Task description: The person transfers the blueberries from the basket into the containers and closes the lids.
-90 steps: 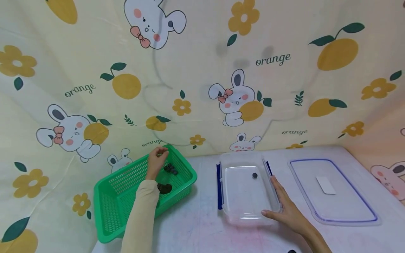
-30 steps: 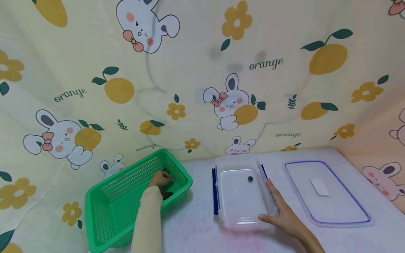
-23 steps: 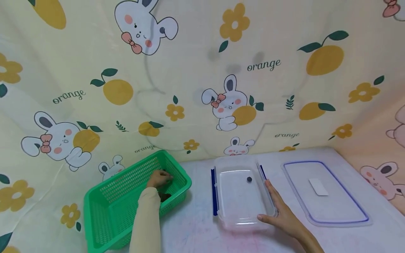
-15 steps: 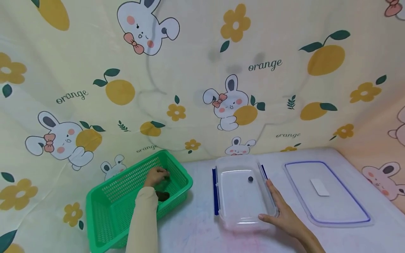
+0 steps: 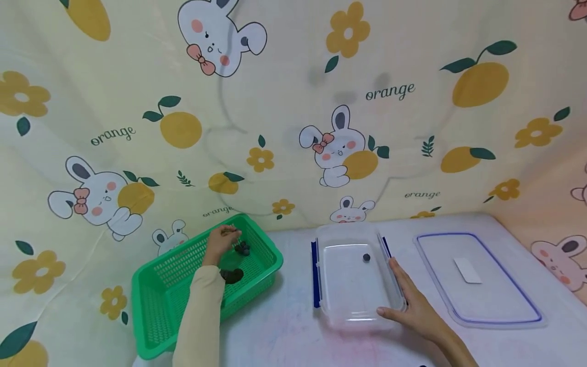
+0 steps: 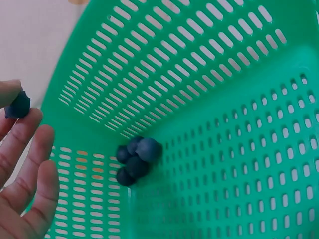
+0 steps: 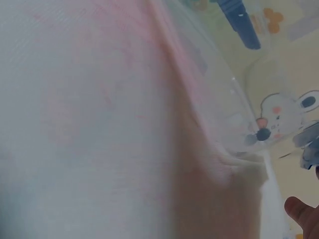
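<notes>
My left hand (image 5: 221,241) is raised over the far end of the green basket (image 5: 158,293). Between thumb and fingertips it pinches a blueberry (image 6: 19,104), with the other fingers spread loosely. Several blueberries (image 6: 138,159) lie clustered in the basket's corner below, and a dark brown clump (image 5: 232,276) lies nearer in the basket. My right hand (image 5: 417,311) rests against the near right corner of the clear plastic container (image 5: 353,290), fingers straight along its side, thumb at the near rim. One blueberry (image 5: 366,258) sits inside that container.
To the right of the container, a clear lid with a blue seal (image 5: 486,278) lies flat on the white-covered table (image 5: 284,326), bearing a white label (image 5: 468,270). Blue side clips (image 5: 315,275) hang off the container. A patterned cloth (image 5: 275,127) stands behind.
My left hand reached down into the basket's berries, then lifted up and back with one blueberry pinched in its fingertips. My right hand stayed at the container.
</notes>
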`<state>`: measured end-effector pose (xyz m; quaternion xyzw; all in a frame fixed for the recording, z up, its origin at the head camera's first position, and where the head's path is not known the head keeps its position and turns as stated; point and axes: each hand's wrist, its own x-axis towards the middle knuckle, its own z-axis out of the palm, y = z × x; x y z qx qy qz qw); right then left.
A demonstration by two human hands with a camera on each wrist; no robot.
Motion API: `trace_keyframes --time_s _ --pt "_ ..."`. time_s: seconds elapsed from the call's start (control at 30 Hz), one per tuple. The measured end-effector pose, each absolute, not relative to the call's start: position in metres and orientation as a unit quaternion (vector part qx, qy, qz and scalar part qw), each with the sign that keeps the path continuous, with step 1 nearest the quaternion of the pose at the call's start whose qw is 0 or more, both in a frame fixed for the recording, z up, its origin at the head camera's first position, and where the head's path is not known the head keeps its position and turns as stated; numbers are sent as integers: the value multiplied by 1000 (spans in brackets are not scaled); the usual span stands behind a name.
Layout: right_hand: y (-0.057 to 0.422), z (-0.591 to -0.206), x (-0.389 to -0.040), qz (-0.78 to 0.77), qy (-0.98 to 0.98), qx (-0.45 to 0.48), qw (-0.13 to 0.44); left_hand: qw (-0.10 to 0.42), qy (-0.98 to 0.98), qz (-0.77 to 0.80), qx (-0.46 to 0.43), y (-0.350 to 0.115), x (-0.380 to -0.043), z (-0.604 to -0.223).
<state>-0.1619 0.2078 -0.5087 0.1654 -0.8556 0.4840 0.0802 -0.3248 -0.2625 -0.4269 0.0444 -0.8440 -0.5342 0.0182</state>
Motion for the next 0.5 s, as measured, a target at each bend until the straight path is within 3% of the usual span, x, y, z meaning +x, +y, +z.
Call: trace_keyframes --time_s 0.5 --pt "206 -506 -166 447 -876 159 84 22 -821 -571 -13 -235 -322 -398"
